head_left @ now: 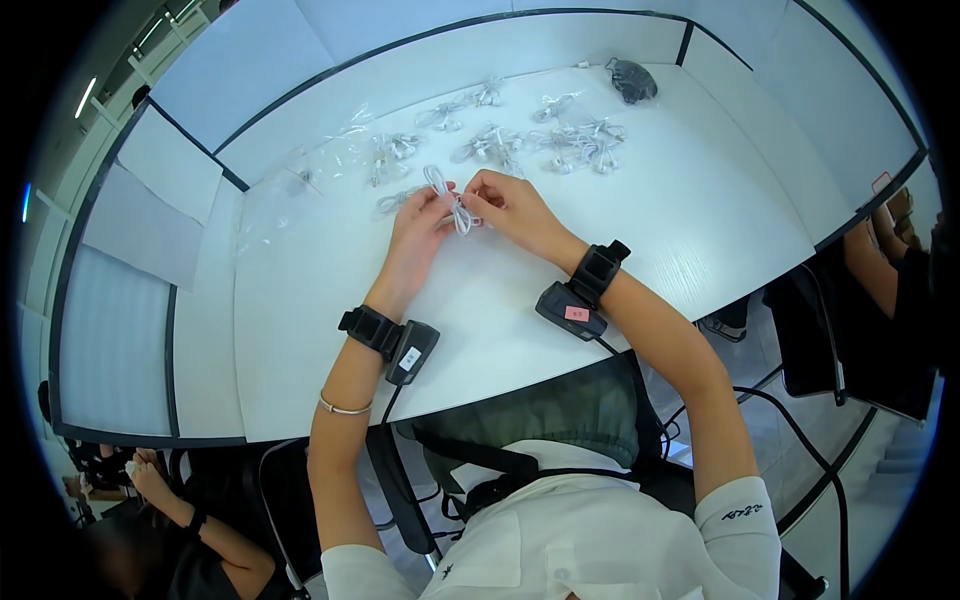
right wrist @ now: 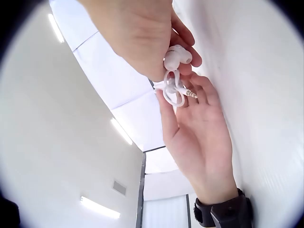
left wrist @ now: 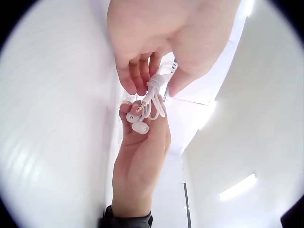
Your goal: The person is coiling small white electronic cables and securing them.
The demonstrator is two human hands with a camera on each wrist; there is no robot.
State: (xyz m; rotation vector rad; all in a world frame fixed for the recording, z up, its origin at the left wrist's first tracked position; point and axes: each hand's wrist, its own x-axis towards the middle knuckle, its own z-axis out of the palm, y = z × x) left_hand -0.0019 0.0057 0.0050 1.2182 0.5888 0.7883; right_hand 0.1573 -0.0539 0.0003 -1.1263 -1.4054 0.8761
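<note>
1. The left hand [head_left: 415, 228] has its thumb and fingers closed around a set of white earphones [left wrist: 156, 84], held above the tabletop [head_left: 650, 240] toward its far half.
2. The right hand [head_left: 512, 205] is clamped on the same earphones, its thumb and fingers pinching near the earbuds [left wrist: 140, 127].
3. As for progress, the cord is already gathered into loops, with turns of it wrapped around the middle. The winding looks mostly done, though whether its end is fastened is hard to tell behind the fingers.
4. The metal plug [right wrist: 190, 93] and both earbuds stick out of the bundle. What is left, I judge, is little beyond these ends and letting go, since neither hand has released it.
5. Just beside the left hand, on its far side, lies another bundle [head_left: 393, 203], the closest thing in the way.
6. Farther out, more white bundles [head_left: 490, 147] lie scattered toward the far edge.
7. Thin clear plastic [head_left: 305, 183] lies toward the far left corner, and a dark pouch-like thing [head_left: 632, 80] near the far right corner.
8. Low panels [head_left: 540, 45] border the far edge, beyond the bundles.
</note>
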